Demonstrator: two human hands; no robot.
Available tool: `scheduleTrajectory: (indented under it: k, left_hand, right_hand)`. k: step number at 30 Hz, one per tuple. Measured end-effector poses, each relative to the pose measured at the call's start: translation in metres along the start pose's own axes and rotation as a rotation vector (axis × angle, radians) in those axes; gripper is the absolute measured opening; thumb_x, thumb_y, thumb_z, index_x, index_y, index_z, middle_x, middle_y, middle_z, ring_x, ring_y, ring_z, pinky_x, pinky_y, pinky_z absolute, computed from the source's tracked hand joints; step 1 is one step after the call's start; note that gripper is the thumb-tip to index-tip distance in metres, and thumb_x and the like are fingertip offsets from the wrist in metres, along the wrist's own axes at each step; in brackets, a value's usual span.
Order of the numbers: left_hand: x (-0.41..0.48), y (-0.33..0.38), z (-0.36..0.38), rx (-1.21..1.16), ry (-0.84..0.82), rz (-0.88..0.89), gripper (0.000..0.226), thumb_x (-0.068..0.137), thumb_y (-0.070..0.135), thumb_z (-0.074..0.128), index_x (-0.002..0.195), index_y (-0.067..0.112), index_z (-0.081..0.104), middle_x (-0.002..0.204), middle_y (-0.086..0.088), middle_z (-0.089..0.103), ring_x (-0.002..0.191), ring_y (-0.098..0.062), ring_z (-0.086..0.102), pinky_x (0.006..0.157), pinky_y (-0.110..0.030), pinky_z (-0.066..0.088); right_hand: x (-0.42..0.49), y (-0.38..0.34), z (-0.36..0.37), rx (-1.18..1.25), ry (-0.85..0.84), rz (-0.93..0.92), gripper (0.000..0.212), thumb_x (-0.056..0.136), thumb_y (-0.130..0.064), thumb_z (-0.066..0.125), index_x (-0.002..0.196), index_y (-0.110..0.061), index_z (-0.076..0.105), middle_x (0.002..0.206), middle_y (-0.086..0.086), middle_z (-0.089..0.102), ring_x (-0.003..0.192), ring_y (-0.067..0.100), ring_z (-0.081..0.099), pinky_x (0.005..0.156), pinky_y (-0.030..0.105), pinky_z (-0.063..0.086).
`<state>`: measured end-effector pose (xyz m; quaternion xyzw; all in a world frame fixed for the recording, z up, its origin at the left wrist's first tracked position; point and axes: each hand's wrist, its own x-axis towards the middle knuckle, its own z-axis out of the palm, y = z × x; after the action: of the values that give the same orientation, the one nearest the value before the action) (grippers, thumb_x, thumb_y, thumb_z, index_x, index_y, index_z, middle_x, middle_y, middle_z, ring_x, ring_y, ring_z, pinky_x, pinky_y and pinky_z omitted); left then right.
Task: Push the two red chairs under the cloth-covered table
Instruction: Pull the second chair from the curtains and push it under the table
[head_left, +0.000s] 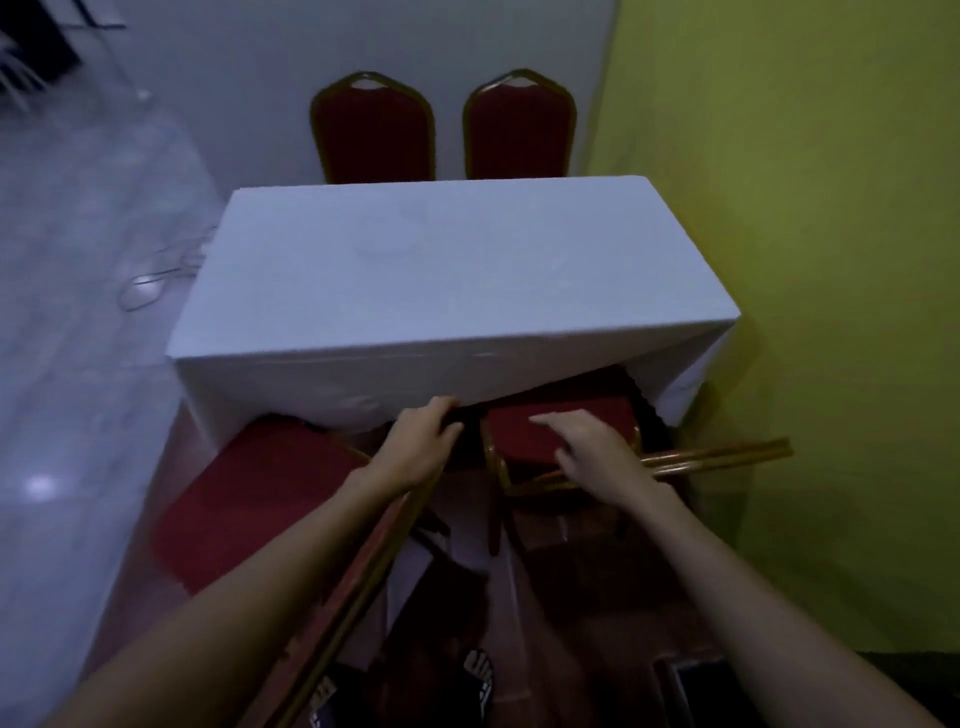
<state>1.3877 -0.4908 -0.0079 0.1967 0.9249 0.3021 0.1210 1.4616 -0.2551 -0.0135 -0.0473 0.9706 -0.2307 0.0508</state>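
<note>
Chairs half under the draped worktop, with cloth snag risk.
Left chair lies beside the left hand, fingers curled on the cloth hem; right hand, fingers spread, presses the right chair, which may drag cloth inward.

We see 1 rectangular table draped in a white cloth that hangs down its sides. Its top carries no loose items. The table stands on a pale glossy floor, just beside a yellow-green wall on its right.
</note>
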Motion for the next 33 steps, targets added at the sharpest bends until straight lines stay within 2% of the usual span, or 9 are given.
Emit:
scheduleTrajectory:
  k: [5, 7, 9, 12, 14, 16, 21, 27, 33]
  left_hand:
    - [-0.105, -0.087, -0.037, 0.03, -0.015, -0.236, 0.035, 0.098, 0.017, 0.048, 0.131, 0.012, 0.058, 0.133, -0.005, 0.064, 0.124, -0.022, 0.058, 0.1, -0.022, 0.038]
    - [-0.143, -0.1, -0.037, -0.053, -0.066, -0.266, 0.032, 0.099, 0.027, 0.047, 0.126, 0.02, 0.062, 0.129, 0.003, 0.064, 0.12, -0.012, 0.057, 0.092, -0.013, 0.039]
    - [-0.182, -0.107, -0.033, -0.216, -0.166, -0.308, 0.035, 0.096, 0.047, 0.045, 0.123, 0.033, 0.062, 0.122, 0.014, 0.061, 0.116, -0.007, 0.056, 0.081, -0.004, 0.04]
    - [-0.219, -0.107, -0.013, -0.173, -0.333, -0.296, 0.083, 0.081, 0.071, 0.05, 0.149, 0.028, 0.031, 0.135, 0.011, 0.053, 0.121, -0.009, 0.056, 0.093, -0.013, 0.042]
    - [-0.236, -0.109, 0.004, -0.01, -0.349, -0.217, 0.09, 0.083, 0.053, 0.06, 0.153, 0.022, 0.012, 0.134, 0.001, 0.057, 0.113, -0.014, 0.061, 0.086, -0.012, 0.041]
    - [-0.241, -0.114, 0.014, 0.094, -0.292, -0.168, 0.088, 0.084, 0.035, 0.06, 0.154, 0.018, 0.009, 0.127, -0.006, 0.063, 0.105, -0.018, 0.064, 0.081, -0.018, 0.042]
    - [-0.244, -0.123, 0.007, 0.22, -0.315, -0.076, 0.086, 0.084, 0.043, 0.06, 0.154, 0.019, 0.016, 0.115, -0.008, 0.069, 0.096, -0.021, 0.067, 0.08, -0.024, 0.044]
    - [-0.25, -0.119, 0.004, 0.251, -0.29, -0.003, 0.082, 0.084, 0.04, 0.063, 0.152, 0.018, 0.023, 0.104, -0.013, 0.072, 0.091, -0.025, 0.068, 0.074, -0.028, 0.044]
    - [-0.273, -0.118, 0.003, 0.289, -0.313, 0.055, 0.079, 0.082, 0.041, 0.064, 0.15, 0.018, 0.031, 0.087, -0.014, 0.072, 0.075, -0.026, 0.068, 0.063, -0.02, 0.033]
  right_hand:
    - [0.043, -0.096, 0.065, -0.194, -0.276, -0.377, 0.074, 0.078, 0.006, 0.051, 0.147, -0.014, 0.033, 0.153, 0.01, 0.037, 0.143, 0.026, 0.028, 0.116, 0.033, 0.021]
    - [0.052, -0.121, 0.081, -0.323, -0.378, -0.451, 0.068, 0.079, 0.002, 0.055, 0.143, -0.015, 0.04, 0.149, 0.01, 0.043, 0.143, 0.027, 0.029, 0.117, 0.037, 0.017]
    - [0.053, -0.141, 0.091, -0.474, -0.452, -0.483, 0.052, 0.08, -0.004, 0.057, 0.13, -0.017, 0.054, 0.131, 0.01, 0.059, 0.131, 0.029, 0.044, 0.114, 0.04, 0.023]
    - [0.047, -0.15, 0.093, -0.559, -0.409, -0.488, 0.041, 0.08, -0.009, 0.056, 0.118, -0.022, 0.063, 0.11, 0.01, 0.069, 0.11, 0.032, 0.058, 0.088, 0.037, 0.045]
    - [0.043, -0.15, 0.092, -0.54, -0.416, -0.486, 0.044, 0.079, -0.01, 0.057, 0.119, -0.027, 0.064, 0.108, 0.008, 0.07, 0.106, 0.033, 0.061, 0.082, 0.037, 0.048]
    - [0.039, -0.151, 0.093, -0.551, -0.404, -0.485, 0.045, 0.077, -0.011, 0.058, 0.118, -0.029, 0.065, 0.109, 0.007, 0.07, 0.106, 0.032, 0.062, 0.081, 0.038, 0.05]
    - [0.028, -0.148, 0.09, -0.547, -0.484, -0.477, 0.04, 0.079, -0.015, 0.055, 0.117, -0.023, 0.062, 0.112, 0.003, 0.065, 0.11, 0.029, 0.058, 0.08, 0.044, 0.054]
    - [0.023, -0.152, 0.088, -0.61, -0.499, -0.43, 0.045, 0.086, -0.009, 0.051, 0.127, -0.027, 0.059, 0.122, 0.013, 0.062, 0.115, 0.036, 0.057, 0.088, 0.043, 0.049]
    - [-0.004, -0.148, 0.093, -0.657, -0.488, -0.57, 0.045, 0.075, -0.016, 0.06, 0.119, -0.03, 0.064, 0.109, 0.001, 0.067, 0.106, 0.028, 0.062, 0.074, 0.036, 0.049]
